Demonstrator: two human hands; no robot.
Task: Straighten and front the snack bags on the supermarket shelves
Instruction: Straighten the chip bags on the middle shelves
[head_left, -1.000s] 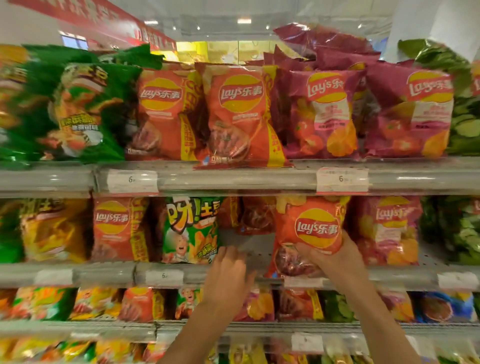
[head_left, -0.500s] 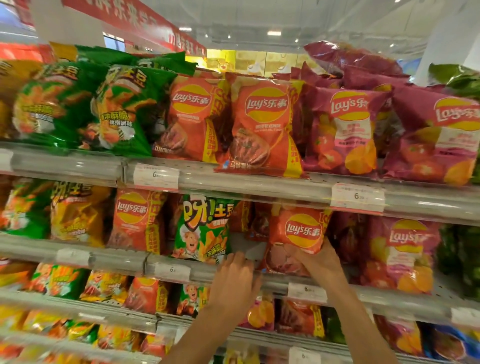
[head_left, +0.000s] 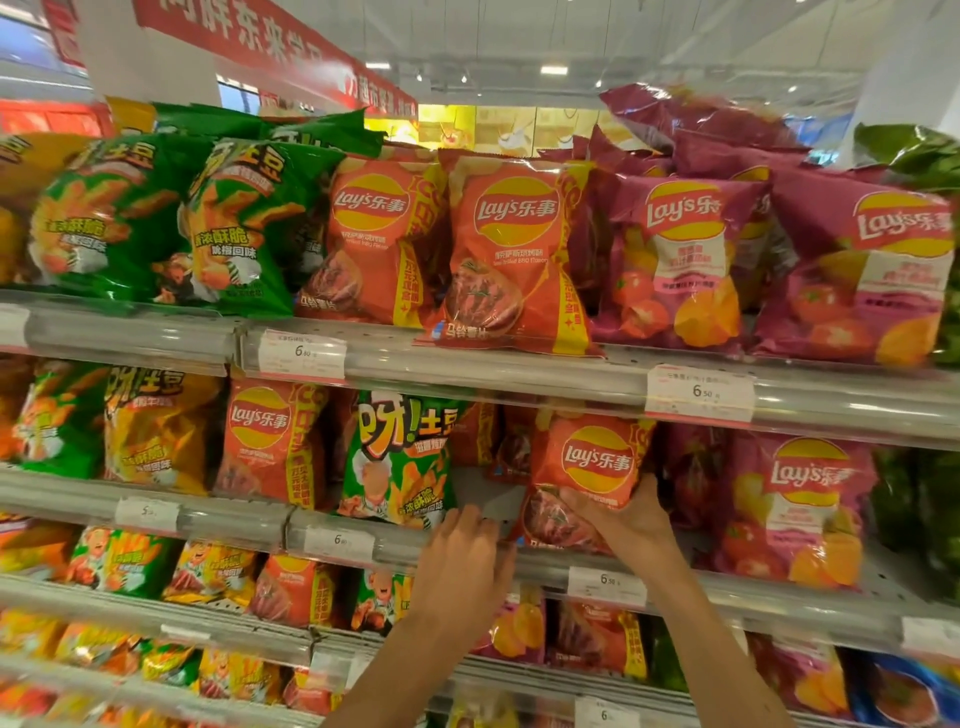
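Orange Lay's bag (head_left: 587, 478) sits on the middle shelf (head_left: 395, 545), upright w/ logo facing out, between the green potato-stick bag (head_left: 397, 462) on its left and the pink tomato Lay's bag (head_left: 795, 504) on its right; bottom edge rests at the shelf's front lip; right hand (head_left: 623, 519) cups its lower half from below and the right side, thumb on the front face, fingers wrapped round the edge, so it's clamped on the bag; left hand (head_left: 467, 561) hovers at the shelf lip just beside the bag's lower left corner, fingers straight and relaxed, holding nothing; can't tell if fingertips touch the rail.

Gap of bare shelf shows between green bag and orange bag; more orange bags (head_left: 498, 447) sit further back behind it, in shadow.

Judgement: step in hand looks like seating this bag at the front of its row.

Risks from here: bag is air-filled and slick, so squeezing too hard could crush chips or make it squirt out sideways; letting go before the base is flat on the shelf could tip it fwd over the lip, since nothing props it in front; pushing it left w/o steadying could knock the green bag over; top shelf's front orange bag (head_left: 514, 249) already overhangs its rail, so a bump to the shelving might drop it.
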